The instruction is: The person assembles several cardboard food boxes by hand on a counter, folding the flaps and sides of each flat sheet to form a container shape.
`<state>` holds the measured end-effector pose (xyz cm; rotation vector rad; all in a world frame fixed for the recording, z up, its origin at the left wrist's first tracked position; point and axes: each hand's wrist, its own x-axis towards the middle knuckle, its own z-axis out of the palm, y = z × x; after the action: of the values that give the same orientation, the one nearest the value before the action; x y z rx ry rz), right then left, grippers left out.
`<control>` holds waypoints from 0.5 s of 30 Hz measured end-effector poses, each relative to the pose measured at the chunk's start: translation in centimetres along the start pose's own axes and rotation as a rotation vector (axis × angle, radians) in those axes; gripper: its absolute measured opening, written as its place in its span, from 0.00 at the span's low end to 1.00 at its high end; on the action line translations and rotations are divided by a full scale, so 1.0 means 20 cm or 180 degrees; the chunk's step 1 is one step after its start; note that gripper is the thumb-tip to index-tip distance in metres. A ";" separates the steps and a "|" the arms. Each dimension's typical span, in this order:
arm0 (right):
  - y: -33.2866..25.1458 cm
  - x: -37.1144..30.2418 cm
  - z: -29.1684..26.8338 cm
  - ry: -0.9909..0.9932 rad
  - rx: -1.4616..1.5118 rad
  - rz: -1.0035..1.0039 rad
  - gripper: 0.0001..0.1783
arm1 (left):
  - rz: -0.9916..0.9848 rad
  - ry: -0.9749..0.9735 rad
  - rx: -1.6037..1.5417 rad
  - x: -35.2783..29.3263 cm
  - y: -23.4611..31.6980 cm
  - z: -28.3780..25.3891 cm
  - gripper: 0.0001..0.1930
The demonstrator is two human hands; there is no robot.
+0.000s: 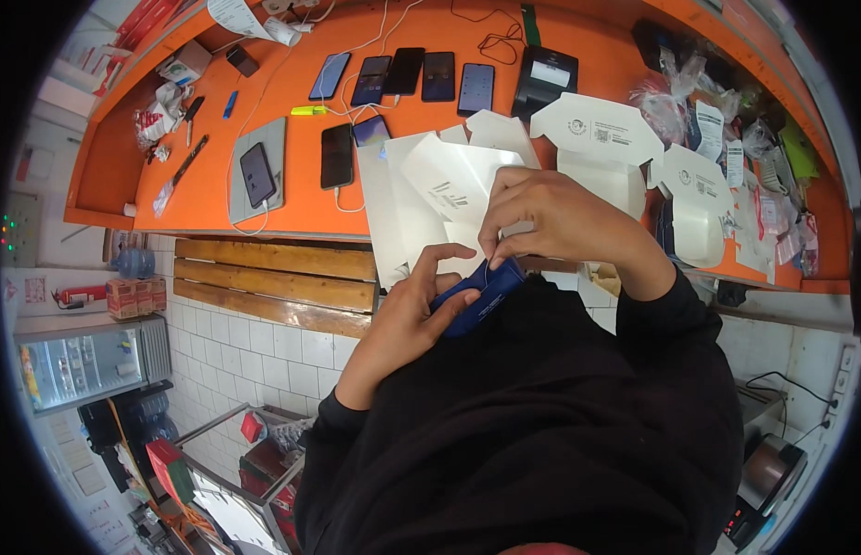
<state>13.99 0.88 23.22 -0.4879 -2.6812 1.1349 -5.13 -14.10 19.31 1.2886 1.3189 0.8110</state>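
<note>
Close to my body, just off the orange counter's near edge, a small dark blue carton with fine pale print is held tilted. My left hand grips it from the left, thumb across its near face and fingers behind. Over its upper edge comes my right hand, thumb and fingers pinched together at the carton's rim. What exactly the fingertips pinch is too small to tell. Just beyond my hands, an unfolded white cardboard box with flaps up lies on the counter, partly covered by my right hand.
Two more white boxes with open lids, one lid nearer, stand to the right. Several phones, one on a grey pad, lie on the orange counter among charging cables. A black printer stands behind; plastic bags crowd the right end.
</note>
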 end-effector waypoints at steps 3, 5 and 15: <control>-0.02 -0.01 0.01 -0.0044 -0.0040 -0.0327 0.07 | -0.0039 -0.0053 0.0302 -0.01 0.00 0.00 0.20; -0.01 -0.01 0.03 0.0023 -0.0075 -0.0395 0.08 | 0.0165 -0.0037 0.0301 -0.02 -0.01 0.00 0.20; -0.05 -0.01 0.02 -0.0238 -0.0112 0.0171 0.06 | -0.0135 0.0131 -0.0573 -0.05 -0.07 0.03 0.16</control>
<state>13.80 -0.15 23.72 -0.5369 -2.7720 1.1438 -5.06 -15.36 18.14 1.1043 1.2708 0.9091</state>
